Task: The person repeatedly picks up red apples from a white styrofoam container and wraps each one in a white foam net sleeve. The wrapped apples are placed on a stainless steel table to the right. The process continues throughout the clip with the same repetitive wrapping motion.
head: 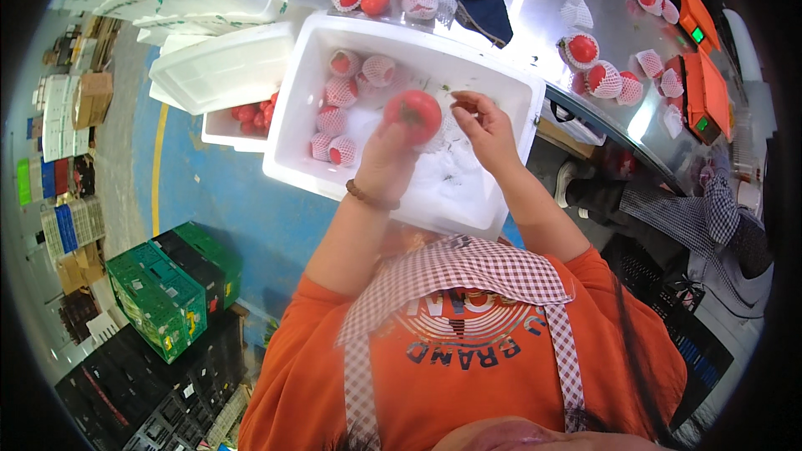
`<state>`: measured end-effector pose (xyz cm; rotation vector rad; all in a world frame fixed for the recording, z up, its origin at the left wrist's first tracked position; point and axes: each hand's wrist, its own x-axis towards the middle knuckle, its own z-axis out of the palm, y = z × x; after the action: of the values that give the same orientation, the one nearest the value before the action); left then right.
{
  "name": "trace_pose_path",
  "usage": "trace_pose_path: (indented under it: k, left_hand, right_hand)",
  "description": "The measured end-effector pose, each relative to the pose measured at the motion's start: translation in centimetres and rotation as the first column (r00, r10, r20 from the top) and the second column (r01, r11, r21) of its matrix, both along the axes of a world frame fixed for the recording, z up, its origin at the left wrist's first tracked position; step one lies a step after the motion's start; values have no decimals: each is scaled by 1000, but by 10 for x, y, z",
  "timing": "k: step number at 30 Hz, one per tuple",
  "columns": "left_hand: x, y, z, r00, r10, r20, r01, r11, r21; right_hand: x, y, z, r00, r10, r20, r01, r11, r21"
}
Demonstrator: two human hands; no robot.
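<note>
Over a white foam box, my left hand holds a large red tomato, its green stem end facing the camera. My right hand is just to the right of the tomato, apart from it, fingers half bent and nothing plain to see between them. Several tomatoes in white foam net sleeves lie along the left side of the box. White netting shows faintly behind and between my hands. Stem bits lie scattered on the box floor.
On the metal table are netted and bare tomatoes, a dark cloth and orange scales. A foam lid leans over another tomato box at left. Green crates stand lower left; a co-worker is at right.
</note>
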<state>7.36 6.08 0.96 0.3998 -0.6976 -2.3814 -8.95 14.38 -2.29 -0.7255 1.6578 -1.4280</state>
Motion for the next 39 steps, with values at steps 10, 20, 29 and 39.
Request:
trace_pose_path:
  k: [10,20,29,39]
  left_hand:
    - [-3,6,7,965,-24,262,63,988,-140]
    - [-8,10,17,975,46,219,6,973,-230]
    - [-24,5,28,985,46,165,0,963,-271]
    - [-29,10,27,987,-50,154,38,996,83]
  right_hand:
    - [14,-4,47,968,244,-67,-248,869,-429]
    - [11,-6,52,937,-32,-347,-153,856,-493]
    - [5,-15,71,864,-222,-453,-77,829,-554]
    - [-55,5,112,813,-463,-353,35,644,-764]
